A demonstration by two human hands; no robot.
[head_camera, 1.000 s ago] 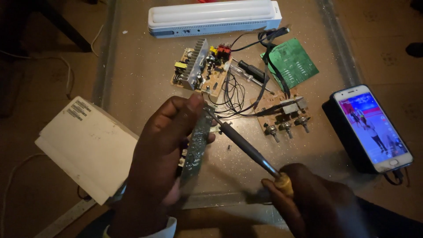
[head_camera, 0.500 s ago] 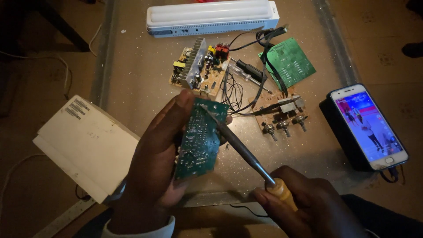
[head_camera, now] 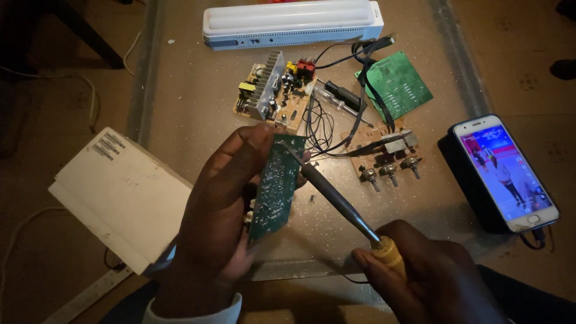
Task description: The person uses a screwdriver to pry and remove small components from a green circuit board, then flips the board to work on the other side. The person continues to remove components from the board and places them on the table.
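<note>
My left hand (head_camera: 219,210) holds a small green circuit board (head_camera: 275,187) upright on edge above the table, its solder side turned toward the right. A soldering iron (head_camera: 336,198) with a yellow handle is gripped in my right hand (head_camera: 429,276). Its dark metal tip touches the upper edge of the green board, close to my left thumb.
On the table (head_camera: 198,102) lie a brown board with a heat sink (head_camera: 273,93), a second green board (head_camera: 397,84), a board with three knobs (head_camera: 384,156), tangled black wires, a screwdriver (head_camera: 342,96), a long white lamp (head_camera: 292,23), a lit phone (head_camera: 504,171) at right, and a white box (head_camera: 117,192) at left.
My left hand turned the green board from edge-on to face-on and partly back. The iron's tip stayed at its upper edge while my right hand drifted slightly.
</note>
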